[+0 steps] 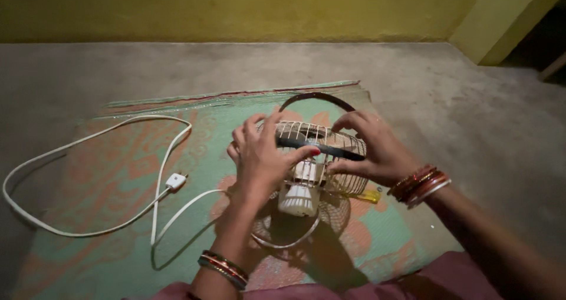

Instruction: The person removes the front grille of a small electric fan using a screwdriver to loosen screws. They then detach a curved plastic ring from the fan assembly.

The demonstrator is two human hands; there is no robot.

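Observation:
A small white table fan (302,188) with a wire cage stands on a green and orange mat (118,176). My left hand (259,158) grips the left side of the cage, thumb pressed on a black band (330,150) that runs across the cage rim. On the right side of the same cage and band rests my right hand (377,150), fingers curled over the wires. A black curved strip (318,98) arcs just behind the fan. A second wire guard (295,229) lies flat on the mat under the fan's motor housing.
The fan's white cord (88,152) loops over the mat's left half, with an inline switch (175,181). A yellow object (368,195) peeks out right of the fan. Bare concrete floor (483,111) surrounds the mat; a yellow wall (236,8) stands behind.

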